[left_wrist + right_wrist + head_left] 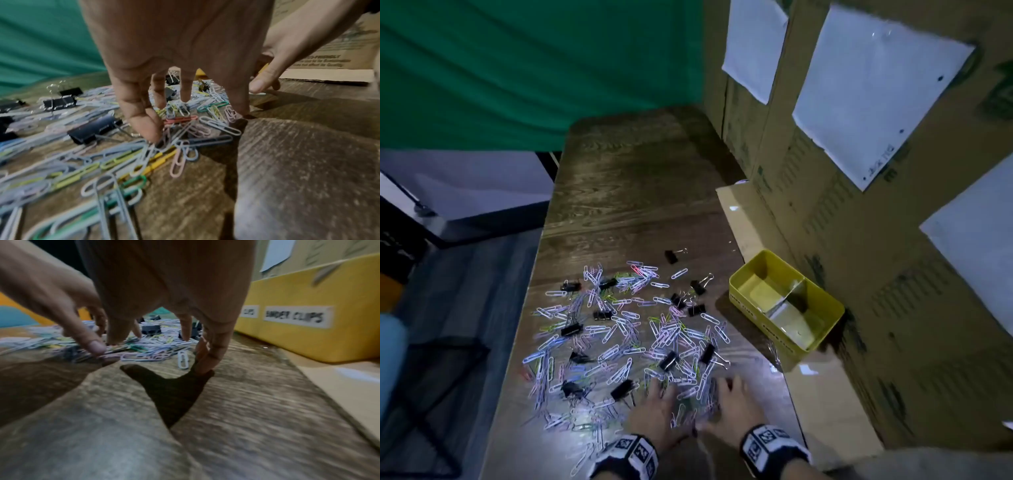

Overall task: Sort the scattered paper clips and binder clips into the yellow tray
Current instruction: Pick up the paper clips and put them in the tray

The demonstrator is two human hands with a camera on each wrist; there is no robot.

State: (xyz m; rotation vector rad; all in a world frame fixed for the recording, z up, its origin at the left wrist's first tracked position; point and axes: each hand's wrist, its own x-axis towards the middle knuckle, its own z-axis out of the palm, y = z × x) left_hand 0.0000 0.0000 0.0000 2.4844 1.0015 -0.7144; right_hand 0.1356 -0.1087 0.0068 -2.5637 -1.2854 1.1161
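Both hands are down at the near edge of the dark wood-grain tabletop point(626, 192), side by side, with the spread of pastel plastic-coated paper clips point(619, 329) and black metal binder clips point(571, 329) fanning out ahead of them and to their left. The left hand point(654, 411) has its fingers spread and pointing down into the clips, fingertips point(153, 133) touching the tangle but not closed round anything I can make out; the right hand point(732, 404) is likewise splayed, its tips point(202, 369) on the bare wood just at the right margin of the heap, grasping nothing. The two seem to bracket a small cluster between them, so I would guess a gathering or scooping motion is in hand. The yellow rectangular divided tray point(822, 339) sits ahead and to the right of the hands, against the brown corrugated cardboard wall point(893, 240), its long side running diagonally away from the person; the right hand is plainly the nearer one to it. Its compartments look nearly empty, so the sorting has hardly begun. On the tray's near face a white label point(295, 317) reads "BINDER CLIPS", and beside it another ends in "CLIPS", the rest hidden by the hand. The cardboard carries print including "ECO-FRIENDLY"; the lines under it are too blurred to read. White paper sheets point(873, 89) are pinned above.
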